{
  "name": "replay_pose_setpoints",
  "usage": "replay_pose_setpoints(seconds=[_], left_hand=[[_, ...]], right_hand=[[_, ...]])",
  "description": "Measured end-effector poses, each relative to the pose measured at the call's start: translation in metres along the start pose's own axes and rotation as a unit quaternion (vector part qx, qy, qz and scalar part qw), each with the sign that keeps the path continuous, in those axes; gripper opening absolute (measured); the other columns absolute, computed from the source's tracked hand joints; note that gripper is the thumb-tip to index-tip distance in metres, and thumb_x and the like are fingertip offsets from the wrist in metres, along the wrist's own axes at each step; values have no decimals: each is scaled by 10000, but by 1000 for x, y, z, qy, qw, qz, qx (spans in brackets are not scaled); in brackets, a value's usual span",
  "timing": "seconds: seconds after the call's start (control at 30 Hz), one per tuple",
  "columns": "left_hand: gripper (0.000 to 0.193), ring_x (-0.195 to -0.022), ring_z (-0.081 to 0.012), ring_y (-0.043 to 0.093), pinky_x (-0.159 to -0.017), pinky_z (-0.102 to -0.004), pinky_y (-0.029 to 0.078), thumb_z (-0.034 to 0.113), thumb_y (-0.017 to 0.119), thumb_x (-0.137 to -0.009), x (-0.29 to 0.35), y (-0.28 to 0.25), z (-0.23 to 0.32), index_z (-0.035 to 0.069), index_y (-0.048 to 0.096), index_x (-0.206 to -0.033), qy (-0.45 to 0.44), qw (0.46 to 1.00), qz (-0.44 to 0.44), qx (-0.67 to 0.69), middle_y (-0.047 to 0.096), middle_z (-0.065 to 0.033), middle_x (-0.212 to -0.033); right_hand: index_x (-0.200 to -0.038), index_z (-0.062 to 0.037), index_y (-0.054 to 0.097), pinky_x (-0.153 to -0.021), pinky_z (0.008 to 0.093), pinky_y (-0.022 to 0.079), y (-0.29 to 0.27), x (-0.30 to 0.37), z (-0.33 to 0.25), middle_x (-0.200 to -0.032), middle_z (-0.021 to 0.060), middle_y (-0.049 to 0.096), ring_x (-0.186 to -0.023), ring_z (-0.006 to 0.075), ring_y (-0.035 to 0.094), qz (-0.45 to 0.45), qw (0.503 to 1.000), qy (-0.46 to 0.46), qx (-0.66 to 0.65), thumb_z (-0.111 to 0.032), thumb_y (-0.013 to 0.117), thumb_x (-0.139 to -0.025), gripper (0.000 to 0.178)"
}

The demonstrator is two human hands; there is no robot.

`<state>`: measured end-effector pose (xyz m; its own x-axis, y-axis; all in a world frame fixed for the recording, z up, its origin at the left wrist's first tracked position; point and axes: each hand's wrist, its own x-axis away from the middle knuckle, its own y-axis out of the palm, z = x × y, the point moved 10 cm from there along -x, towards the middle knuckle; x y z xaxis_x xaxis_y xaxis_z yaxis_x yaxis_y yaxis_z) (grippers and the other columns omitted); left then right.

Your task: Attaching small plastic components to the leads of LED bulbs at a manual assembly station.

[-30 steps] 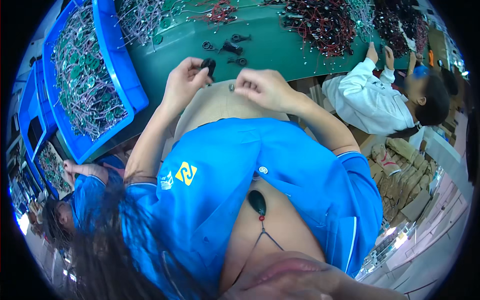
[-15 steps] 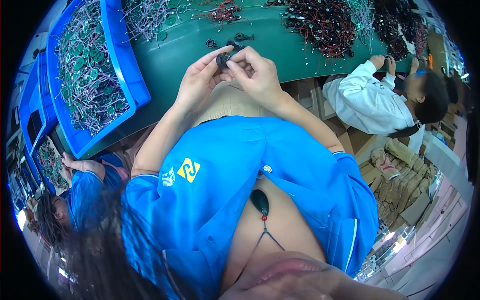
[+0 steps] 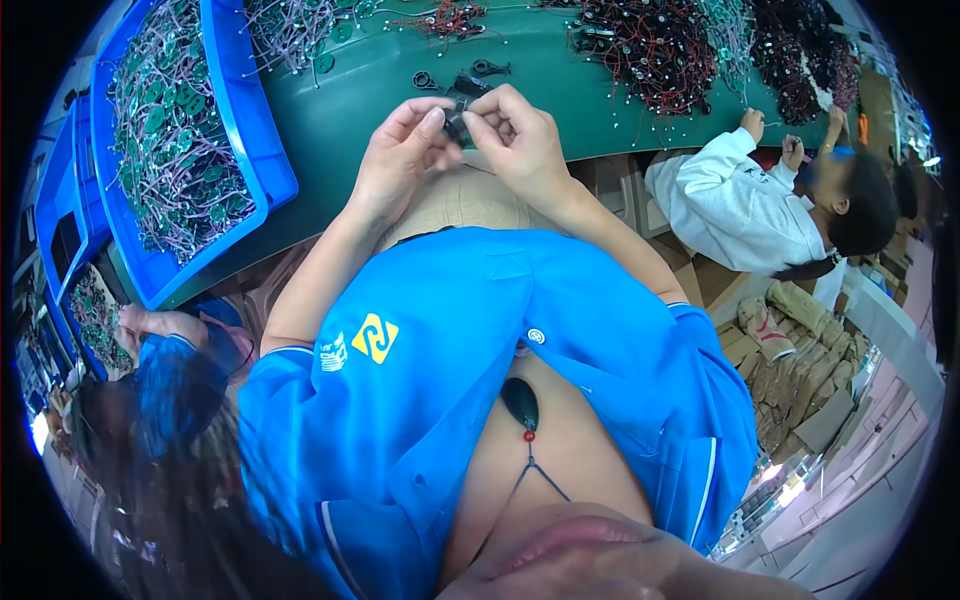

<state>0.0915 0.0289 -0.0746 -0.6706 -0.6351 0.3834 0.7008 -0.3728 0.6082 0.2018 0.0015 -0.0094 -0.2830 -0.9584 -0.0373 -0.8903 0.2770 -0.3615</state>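
Note:
My left hand (image 3: 405,150) and my right hand (image 3: 520,140) meet in front of my chest, over the near edge of the green table. Between their fingertips is a small dark part (image 3: 454,126), blurred, its kind not clear. The right thumb and forefinger pinch it. Curled fingers of the left hand, smeared at the tips, close on its other side. Just beyond the hands lie a black ring-shaped part with a short stem (image 3: 424,80), a similar black part (image 3: 489,68) and a dark piece (image 3: 470,84) partly covered by the right hand.
A blue bin (image 3: 265,170) full of green discs with wires stands at left. Piles of red-and-black wired parts (image 3: 650,60) lie on the green table (image 3: 560,95) at far right. Co-workers sit at both sides, one in a grey sweatshirt (image 3: 720,195), one in a blue sleeve (image 3: 180,370).
The dark part has turned between my fingers, and my left fingers have shifted slightly apart. On the right, the co-worker's hands have moved farther apart.

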Motion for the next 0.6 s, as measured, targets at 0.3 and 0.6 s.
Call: replay_pose_setpoints(seconds=[0.3, 0.6], left_hand=[[199, -577, -134, 591, -486, -201, 450, 222, 501, -921, -6, -22, -5, 24, 482, -931, -13, 989, 118, -91, 596, -87, -773], [272, -838, -196, 629, -719, -277, 535, 137, 457, -932, -10, -8, -11, -44, 445, -1135, 16, 995, 63, -80, 605, -132, -915]], right_hand=[[-767, -65, 510, -535, 366, 435, 13, 6, -29, -665, 54, 553, -621, 245, 570, -27, 956, -187, 226, -98, 578, -739, 80], [-817, -68, 507, -569, 384, 453, 23, 6, -13, -700, 74, 570, -654, 264, 581, -53, 947, -150, 280, -99, 554, -740, 96]])
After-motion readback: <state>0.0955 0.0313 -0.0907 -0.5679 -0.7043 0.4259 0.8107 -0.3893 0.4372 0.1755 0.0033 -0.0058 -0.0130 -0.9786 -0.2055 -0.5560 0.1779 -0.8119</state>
